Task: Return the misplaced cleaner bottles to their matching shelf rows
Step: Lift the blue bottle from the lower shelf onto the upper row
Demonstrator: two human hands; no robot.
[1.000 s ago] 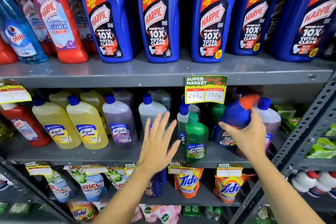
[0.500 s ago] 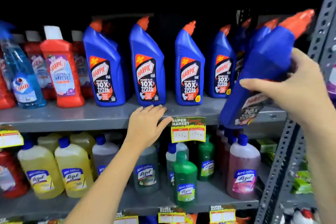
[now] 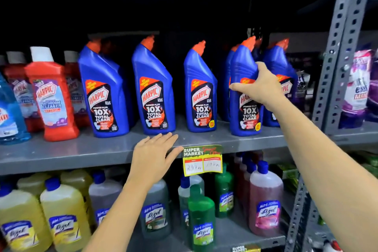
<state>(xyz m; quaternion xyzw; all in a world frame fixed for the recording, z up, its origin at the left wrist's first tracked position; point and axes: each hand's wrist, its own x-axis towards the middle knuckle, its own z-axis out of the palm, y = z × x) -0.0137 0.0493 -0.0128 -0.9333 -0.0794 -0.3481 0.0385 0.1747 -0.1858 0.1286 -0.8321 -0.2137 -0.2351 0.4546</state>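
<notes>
From the head camera, the right hand [image 3: 258, 85] is wrapped around the upper body of a blue bottle [image 3: 245, 96], thumb across the front and fingers curled behind, at about three o'clock in the view. A second ago this bottle sat among the mixed cleaners on the lower shelf [image 3: 235, 233]; half a second ago it hung tilted in the air beside the upright post [image 3: 335, 51]. Now it stands upright with its base on the middle shelf [image 3: 81, 149], at the right end of the front row of identical blue bottles [image 3: 155, 90], just beside a neighbour behind it. The left hand [image 3: 153, 156] lies flat with its fingers spread on the shelf edge at six o'clock, next to the yellow price tag [image 3: 202, 159], holding nothing, much as it did half a second ago. The bottle looks returned to its matching row; what seems left for it is releasing the grip and perhaps squaring it with the row.
</notes>
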